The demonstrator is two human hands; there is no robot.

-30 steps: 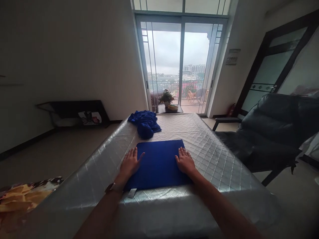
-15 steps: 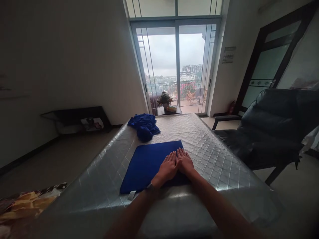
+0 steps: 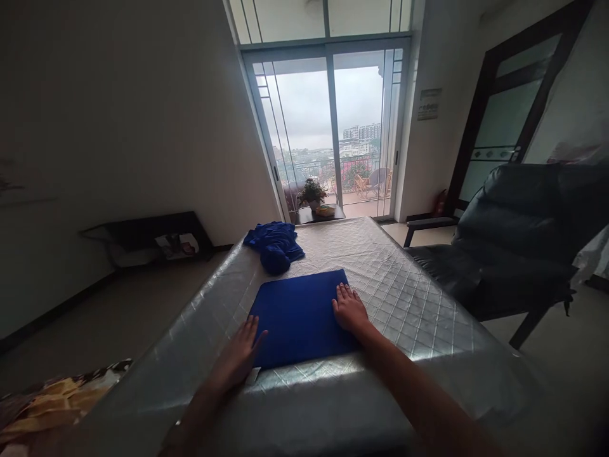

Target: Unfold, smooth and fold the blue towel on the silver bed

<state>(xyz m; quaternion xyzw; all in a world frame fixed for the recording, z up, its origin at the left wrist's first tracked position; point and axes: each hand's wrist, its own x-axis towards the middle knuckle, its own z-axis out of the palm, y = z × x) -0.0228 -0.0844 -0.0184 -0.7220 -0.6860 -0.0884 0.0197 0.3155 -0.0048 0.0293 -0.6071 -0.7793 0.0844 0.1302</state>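
Observation:
A flat, dark blue rectangle of cloth [image 3: 297,317], which looks folded, lies on a silver quilted cover [image 3: 404,298]. Along its left edge is my left hand [image 3: 241,349], fingers stretched out and thumb spread over the cloth. My right hand [image 3: 350,307] rests flat on the right edge, its fingers extended forward. Neither hand grips anything. Part of a pale tag [image 3: 252,376] shows at the cloth's near left corner, beside my left hand. Farther back on the cover sits a crumpled blue cloth bundle [image 3: 275,244] with a rounded lump at its near end.
A dark armchair [image 3: 499,235] stands close to the cover's right side. Beyond the far edge, a small table holds a potted plant [image 3: 313,192] in front of sliding glass doors. A low black shelf [image 3: 147,231] is by the left wall. Yellow patterned fabric [image 3: 61,400] lies at lower left.
My left hand has moved from beside my right hand across to the cloth's left edge. My right hand stays at the right edge. The view has shifted slightly.

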